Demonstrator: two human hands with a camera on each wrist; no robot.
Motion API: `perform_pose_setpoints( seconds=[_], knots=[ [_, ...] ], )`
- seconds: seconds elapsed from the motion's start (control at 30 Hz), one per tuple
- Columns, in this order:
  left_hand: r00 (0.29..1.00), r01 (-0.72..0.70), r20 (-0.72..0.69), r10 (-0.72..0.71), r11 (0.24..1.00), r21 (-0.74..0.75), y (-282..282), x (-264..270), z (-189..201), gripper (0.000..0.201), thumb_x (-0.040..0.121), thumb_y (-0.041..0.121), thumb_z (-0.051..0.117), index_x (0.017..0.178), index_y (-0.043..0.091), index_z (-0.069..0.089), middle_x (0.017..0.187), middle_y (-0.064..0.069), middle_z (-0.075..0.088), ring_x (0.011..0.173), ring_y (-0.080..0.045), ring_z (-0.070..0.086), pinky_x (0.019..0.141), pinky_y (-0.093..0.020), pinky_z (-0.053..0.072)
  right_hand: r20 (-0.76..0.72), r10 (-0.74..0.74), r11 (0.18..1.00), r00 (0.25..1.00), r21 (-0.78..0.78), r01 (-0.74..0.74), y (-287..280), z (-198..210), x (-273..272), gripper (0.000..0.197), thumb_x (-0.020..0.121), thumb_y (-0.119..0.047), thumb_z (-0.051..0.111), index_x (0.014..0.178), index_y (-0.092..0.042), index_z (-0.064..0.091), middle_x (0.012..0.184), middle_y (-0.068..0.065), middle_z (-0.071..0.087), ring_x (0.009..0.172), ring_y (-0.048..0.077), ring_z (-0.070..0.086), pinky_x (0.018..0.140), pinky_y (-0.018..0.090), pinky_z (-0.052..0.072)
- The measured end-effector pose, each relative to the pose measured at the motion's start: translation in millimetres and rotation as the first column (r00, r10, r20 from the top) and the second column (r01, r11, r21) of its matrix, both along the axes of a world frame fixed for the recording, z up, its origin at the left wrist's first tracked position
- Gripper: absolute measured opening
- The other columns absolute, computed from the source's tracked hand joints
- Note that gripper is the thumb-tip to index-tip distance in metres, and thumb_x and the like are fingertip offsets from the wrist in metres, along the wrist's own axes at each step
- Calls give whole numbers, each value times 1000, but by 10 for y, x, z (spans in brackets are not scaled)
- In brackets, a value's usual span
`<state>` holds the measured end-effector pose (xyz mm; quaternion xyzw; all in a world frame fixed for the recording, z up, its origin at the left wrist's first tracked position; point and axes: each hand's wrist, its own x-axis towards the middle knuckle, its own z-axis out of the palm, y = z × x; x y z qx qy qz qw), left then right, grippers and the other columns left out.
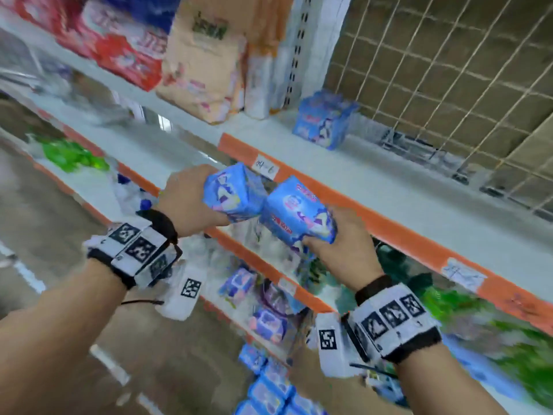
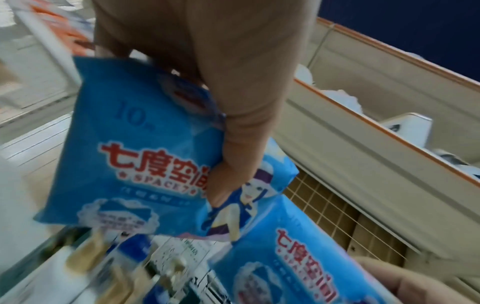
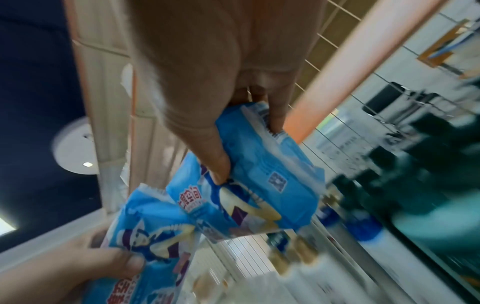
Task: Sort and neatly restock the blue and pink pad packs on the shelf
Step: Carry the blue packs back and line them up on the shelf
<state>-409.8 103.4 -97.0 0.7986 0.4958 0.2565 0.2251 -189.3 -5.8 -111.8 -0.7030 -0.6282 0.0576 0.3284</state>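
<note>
My left hand point(image 1: 191, 199) grips a blue pad pack point(image 1: 235, 193) in front of the orange-edged shelf point(image 1: 374, 217). My right hand point(image 1: 341, 250) grips a second blue pad pack point(image 1: 299, 215) just to its right, and the two packs nearly touch. In the left wrist view the thumb presses the front of the left hand's pack point(image 2: 124, 154), with the other pack point(image 2: 298, 257) below. The right wrist view shows the right hand's pack point(image 3: 262, 181) pinched between thumb and fingers. A small stack of blue packs point(image 1: 324, 121) stands on the white shelf board near the upright.
Large orange and red packages point(image 1: 203, 61) fill the shelf to the left. A wire grid point(image 1: 449, 70) backs the shelf on the right. Lower shelves hold more blue and purple packs point(image 1: 266, 322) and green packages point(image 1: 71, 154). The white board point(image 1: 419, 187) right of the stack lies bare.
</note>
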Motion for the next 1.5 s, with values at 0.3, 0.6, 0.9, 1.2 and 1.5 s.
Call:
perform_pose_setpoints(
  seconds=[0.3, 0.6, 0.9, 1.2, 1.5],
  knots=[
    [993, 118, -18, -117, 982, 145, 293, 474, 765, 72, 38, 44, 70, 99, 9, 61, 92, -9, 64, 87, -29, 59, 79, -36, 47, -85, -128, 980, 988, 140, 139, 264, 652, 590, 32, 74, -23, 73, 101, -12, 58, 102, 8, 57, 100, 25, 50, 78, 31, 41],
    [848, 392, -426, -317, 915, 100, 944, 1373, 805, 62, 58, 38, 78, 114, 22, 56, 108, -4, 58, 107, -29, 51, 87, -28, 37, 88, -397, 900, 914, -156, 406, 581, 551, 1103, 33, 80, -22, 67, 109, -9, 59, 108, 14, 62, 100, 30, 57, 80, 33, 44],
    [650, 586, -579, -492, 810, -30, 1053, 2112, 384, 96, 76, 36, 72, 148, 31, 9, 154, -9, 14, 141, -32, 9, 115, -38, 15, 98, -452, 823, 887, -337, 457, 854, 732, 1324, 32, 91, -16, 52, 120, -4, 52, 116, 16, 54, 107, 29, 53, 80, 28, 45],
    [727, 580, -452, -516, 815, 2, 1032, 2385, 247, 120, 75, 27, 76, 143, 25, -23, 155, -12, -19, 143, -35, -10, 116, -43, 11, 186, -299, 752, 936, -558, 352, 1165, 835, 1359, 99, 74, -75, 46, 147, -14, 21, 155, 12, 14, 142, 27, 17, 115, 43, 19],
    [925, 372, -146, -351, 915, 156, 1176, 2180, 3, 114, 74, 43, 73, 146, 25, -13, 156, -7, -13, 144, -28, -7, 116, -39, 9, 360, -274, 762, 892, -485, 430, 1300, 721, 1487, 100, 73, -54, 68, 147, -12, 16, 154, 10, 16, 140, 30, 19, 113, 40, 23]
  ],
)
